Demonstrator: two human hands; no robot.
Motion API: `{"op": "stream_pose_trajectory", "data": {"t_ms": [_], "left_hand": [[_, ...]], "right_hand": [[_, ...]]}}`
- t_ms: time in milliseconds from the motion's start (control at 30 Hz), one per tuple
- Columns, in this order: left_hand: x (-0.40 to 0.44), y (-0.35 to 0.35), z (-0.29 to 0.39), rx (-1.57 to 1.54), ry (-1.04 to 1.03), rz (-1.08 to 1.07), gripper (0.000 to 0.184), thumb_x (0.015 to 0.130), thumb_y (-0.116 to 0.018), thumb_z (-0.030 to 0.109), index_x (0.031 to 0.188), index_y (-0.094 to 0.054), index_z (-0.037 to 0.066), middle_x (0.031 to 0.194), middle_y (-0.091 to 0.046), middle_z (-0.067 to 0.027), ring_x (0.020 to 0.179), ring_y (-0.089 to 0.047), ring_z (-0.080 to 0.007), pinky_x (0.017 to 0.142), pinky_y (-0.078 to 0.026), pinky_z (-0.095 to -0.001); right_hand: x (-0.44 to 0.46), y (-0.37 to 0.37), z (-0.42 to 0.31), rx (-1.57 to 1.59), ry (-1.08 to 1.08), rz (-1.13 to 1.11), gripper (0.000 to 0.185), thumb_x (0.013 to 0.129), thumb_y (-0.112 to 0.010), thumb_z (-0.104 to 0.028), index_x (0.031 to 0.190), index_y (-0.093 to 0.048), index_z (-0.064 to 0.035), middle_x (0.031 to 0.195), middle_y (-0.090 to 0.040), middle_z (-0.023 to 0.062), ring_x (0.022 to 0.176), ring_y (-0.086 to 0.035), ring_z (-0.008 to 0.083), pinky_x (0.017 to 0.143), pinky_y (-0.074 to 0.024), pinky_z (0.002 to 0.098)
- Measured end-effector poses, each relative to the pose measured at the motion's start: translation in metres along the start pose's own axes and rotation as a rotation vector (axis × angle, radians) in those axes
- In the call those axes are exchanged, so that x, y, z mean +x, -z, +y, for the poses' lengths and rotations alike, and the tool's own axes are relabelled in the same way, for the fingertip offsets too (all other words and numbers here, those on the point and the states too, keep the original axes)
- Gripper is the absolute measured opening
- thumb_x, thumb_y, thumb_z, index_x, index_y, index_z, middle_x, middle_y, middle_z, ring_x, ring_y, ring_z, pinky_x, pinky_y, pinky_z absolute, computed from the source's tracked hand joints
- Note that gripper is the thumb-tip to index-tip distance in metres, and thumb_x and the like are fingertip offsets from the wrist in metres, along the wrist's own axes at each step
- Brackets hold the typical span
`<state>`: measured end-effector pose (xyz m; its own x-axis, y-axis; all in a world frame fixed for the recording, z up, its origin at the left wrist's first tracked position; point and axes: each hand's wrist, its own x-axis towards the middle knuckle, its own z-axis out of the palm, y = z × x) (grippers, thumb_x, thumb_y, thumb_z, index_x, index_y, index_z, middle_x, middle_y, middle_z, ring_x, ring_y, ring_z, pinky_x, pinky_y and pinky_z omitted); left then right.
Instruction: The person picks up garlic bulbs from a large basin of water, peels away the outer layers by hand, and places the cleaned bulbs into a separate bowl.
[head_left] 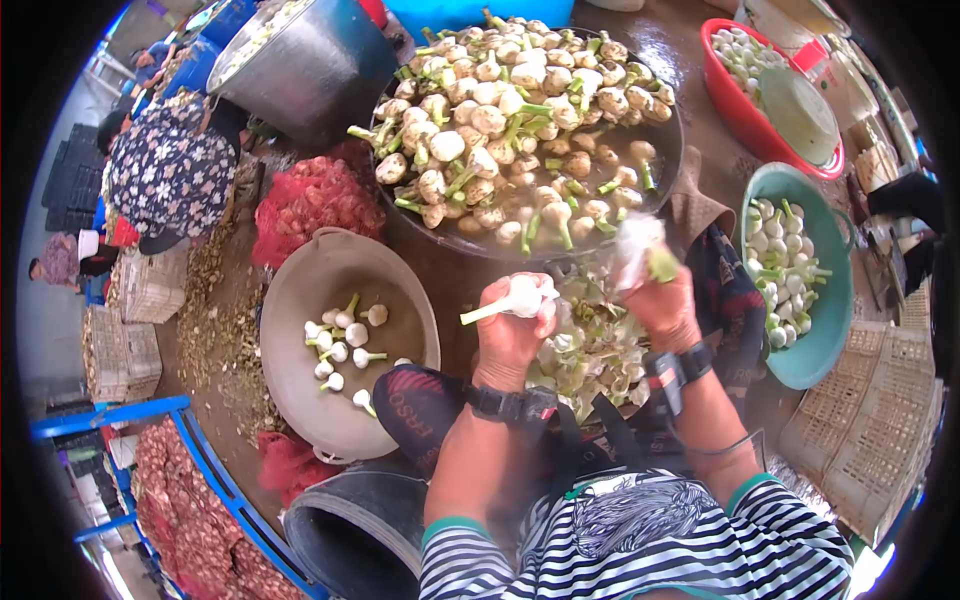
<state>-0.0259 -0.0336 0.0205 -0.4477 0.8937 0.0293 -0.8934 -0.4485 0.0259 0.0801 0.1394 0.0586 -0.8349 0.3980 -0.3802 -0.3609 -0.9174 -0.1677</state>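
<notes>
My left hand (513,318) is closed around a white garlic bulb (522,296) whose pale green stem points left. To its right, my raised right hand (660,300) grips a white and green bundle of garlic peel (642,252), smeared by motion. Below and between both hands lies a heap of stripped garlic peel (590,350). Just beyond them stands a wide dark basin (672,170) of murky water, piled with unpeeled garlic bulbs (490,120). A grey tub (283,345) on the left holds several clean white bulbs (340,352).
A teal tub (830,350) of white bulbs and a red basin (715,85) stand at right, near plastic crates (850,430). Red mesh sacks (315,205), a metal pot (310,80) and a black bucket (360,530) are on the left. Another person (170,165) bends nearby.
</notes>
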Motion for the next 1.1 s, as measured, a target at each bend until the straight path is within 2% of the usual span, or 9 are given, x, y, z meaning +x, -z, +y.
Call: {"op": "stream_pose_trajectory", "data": {"t_ms": [67,200,333,533,700,833,867,933,1100], "left_hand": [[-0.004,-0.010,0.005,0.043,-0.082,0.051,0.037,0.088,-0.049,0.032,0.106,-0.056,0.000,0.101,-0.056,-0.0179,0.075,-0.057,-0.0269,0.053,-0.048,-0.0345],[-0.015,-0.053,0.037,0.306,-0.272,0.308,0.035,0.089,-0.048,0.029,0.111,-0.055,0.002,0.104,-0.060,-0.0202,0.080,-0.064,-0.0320,0.059,-0.052,-0.0359],[-0.088,-0.090,0.095,0.729,-0.653,0.335,0.033,0.088,-0.051,0.024,0.111,-0.053,-0.001,0.103,-0.061,-0.0193,0.082,-0.065,-0.0294,0.065,-0.056,-0.0340],[-0.315,-0.126,0.127,1.592,-1.039,1.086,0.044,0.088,-0.056,0.020,0.120,-0.044,-0.009,0.109,-0.054,-0.0180,0.100,-0.056,-0.0283,0.090,-0.050,-0.0400],[-0.448,-0.100,0.129,1.825,-0.151,2.163,0.039,0.090,-0.050,0.032,0.114,-0.054,0.002,0.114,-0.055,-0.0097,0.098,-0.055,-0.0218,0.078,-0.049,-0.0345],[-0.364,-0.107,0.131,1.803,-0.692,1.555,0.062,0.092,-0.044,0.045,0.139,-0.030,0.007,0.136,-0.040,-0.0106,0.113,-0.049,-0.0313,0.091,-0.045,-0.0450],[-0.294,-0.105,0.139,1.614,-1.060,1.302,0.033,0.090,-0.047,0.019,0.111,-0.052,-0.007,0.100,-0.062,-0.0131,0.088,-0.060,-0.0204,0.079,-0.051,-0.0270],[-0.162,-0.129,0.126,2.048,-0.704,1.209,0.033,0.088,-0.052,0.009,0.117,-0.046,-0.007,0.107,-0.057,-0.0176,0.097,-0.058,-0.0248,0.084,-0.051,-0.0322],[0.041,-0.089,0.049,1.063,-0.303,0.474,0.020,0.089,-0.053,0.007,0.106,-0.056,-0.004,0.099,-0.061,-0.0136,0.088,-0.062,-0.0215,0.080,-0.053,-0.0348]], "right_hand": [[-0.001,0.006,-0.013,-0.172,-0.042,-0.050,0.025,0.088,-0.049,-0.013,0.111,-0.056,-0.0049,0.101,-0.062,0.0069,0.094,-0.059,0.0172,0.073,-0.0483,0.0257],[0.002,0.063,0.017,-2.823,-0.389,-0.500,0.033,0.071,-0.052,0.004,0.101,-0.063,-0.0015,0.093,-0.065,0.0155,0.088,-0.062,0.0278,0.080,-0.0478,0.0352],[0.018,0.044,0.024,-2.022,0.016,-0.466,0.029,0.074,-0.058,-0.003,0.103,-0.064,-0.0041,0.096,-0.065,0.0175,0.090,-0.063,0.0284,0.079,-0.0481,0.0343],[0.089,0.026,-0.019,-2.277,0.268,-0.354,0.023,0.071,-0.054,-0.006,0.091,-0.066,-0.0020,0.085,-0.065,0.0197,0.077,-0.062,0.0345,0.071,-0.0484,0.0372],[0.148,0.021,-0.084,-2.407,0.194,0.100,0.027,0.071,-0.060,-0.013,0.096,-0.066,-0.0052,0.091,-0.064,0.0202,0.089,-0.060,0.0364,0.078,-0.0478,0.0405],[0.189,0.018,-0.121,-2.626,0.243,0.102,0.025,0.071,-0.062,-0.012,0.096,-0.066,-0.0097,0.103,-0.063,0.0151,0.100,-0.057,0.0312,0.076,-0.0481,0.0425],[0.199,0.022,-0.128,-2.829,0.277,-0.013,0.027,0.070,-0.062,-0.012,0.097,-0.066,-0.0097,0.103,-0.062,0.0113,0.101,-0.055,0.0291,0.075,-0.0474,0.0414],[0.224,0.050,-0.144,-3.216,0.356,-0.283,0.030,0.069,-0.061,-0.011,0.099,-0.066,-0.0097,0.102,-0.060,0.0036,0.103,-0.049,0.0248,0.073,-0.0459,0.0392],[0.249,0.051,-0.148,-3.420,0.062,-0.557,0.022,0.078,-0.056,-0.018,0.091,-0.068,-0.0061,0.102,-0.061,0.0071,0.105,-0.048,0.0248,0.074,-0.0456,0.0384]]}}
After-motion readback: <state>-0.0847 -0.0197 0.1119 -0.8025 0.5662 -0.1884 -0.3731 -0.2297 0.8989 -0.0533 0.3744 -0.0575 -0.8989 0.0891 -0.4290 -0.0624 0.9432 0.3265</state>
